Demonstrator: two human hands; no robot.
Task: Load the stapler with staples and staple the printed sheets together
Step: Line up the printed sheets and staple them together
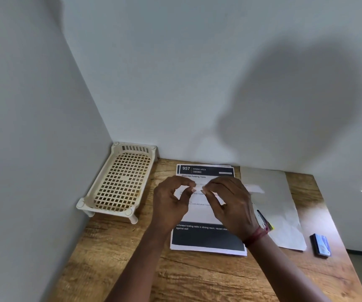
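Strip (198, 189): pale, blurred, over printed sheets (206, 239).
Left hand (169, 205): pinches its 9 o'clock end.
Right hand (232, 203): pinches 3 o'clock end.

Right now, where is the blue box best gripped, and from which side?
Pinch the blue box across its two long sides, coming from above. It lies flat on the table with wood showing along both long sides, and its narrow width probably suits a pinch.

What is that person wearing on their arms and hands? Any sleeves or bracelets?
No sleeves show anywhere in the picture. The right hand has a red thread band tied round its wrist. The left hand and its wrist wear nothing. No rings that I can see.
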